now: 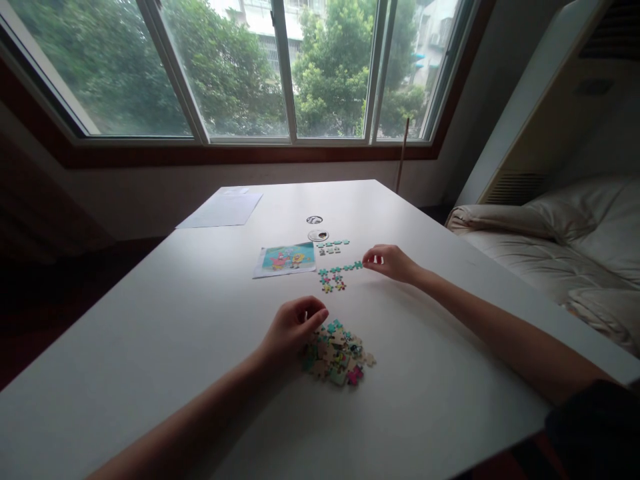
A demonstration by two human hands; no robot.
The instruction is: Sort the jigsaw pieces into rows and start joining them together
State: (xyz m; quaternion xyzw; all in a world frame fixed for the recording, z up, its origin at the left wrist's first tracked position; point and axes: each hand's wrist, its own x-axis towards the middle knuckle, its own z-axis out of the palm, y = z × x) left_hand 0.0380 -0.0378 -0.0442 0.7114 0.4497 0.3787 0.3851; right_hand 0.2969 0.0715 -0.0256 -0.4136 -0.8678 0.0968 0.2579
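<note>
Pinching at a jigsaw row beside a teal cartoon-printed paper sheet [289, 259]

Right of the sheet, touching a row of small teal jigsaw pieces [349, 267] with the narrowed fingers of the right hand [395, 262]. Nearer than the sheet, curling the left hand [286, 327] narrowly over a multicoloured jigsaw heap [333, 357]. Cannot tell whether gripping pieces.

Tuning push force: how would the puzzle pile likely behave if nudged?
The puzzle pile would probably spread rather than move as one, since its pieces lie loose and overlapping. Being small and flat, each is likely light and unlikely to roll. They may slide easily on the smooth-looking table.
</note>
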